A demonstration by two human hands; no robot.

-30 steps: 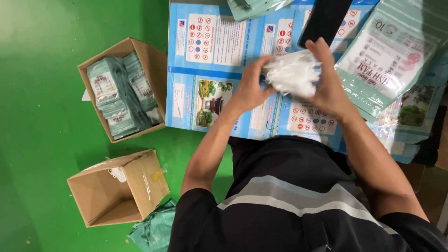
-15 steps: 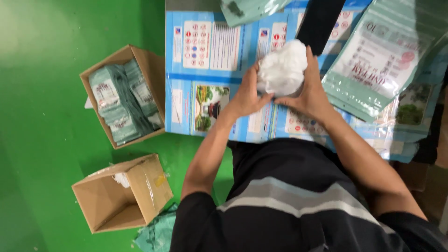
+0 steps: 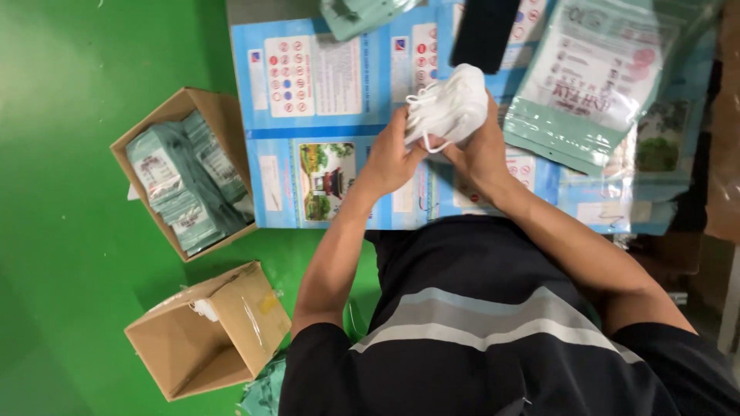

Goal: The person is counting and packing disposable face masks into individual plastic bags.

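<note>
Holding a white bundle of face masks [image 3: 449,108] with both hands, out over the blue printed sheets [image 3: 324,131]. Left hand [image 3: 391,158] is closing its grip on the bundle's lower left edge, fingers curled in, thumb by the loose ear loops hanging off that side. Right hand [image 3: 482,150] is cupping the bundle from below and right, fingers wrapped around its back; grip is closed on it. Hands are touching each other just under the bundle.

Just above the grip: a black flat object [image 3: 484,32], its lower end nearly touching the bundle's top. Right of the grip: a teal-and-clear mask pouch [image 3: 590,85] lying tilted on the sheets. Well left of the grip: an open cardboard box [image 3: 181,173] standing on the green floor [image 3: 69,92], packed with teal mask packets [image 3: 181,189]. Left and below, nearer the person: a second cardboard box [image 3: 204,331] lying tipped on its side, opening facing left.
</note>
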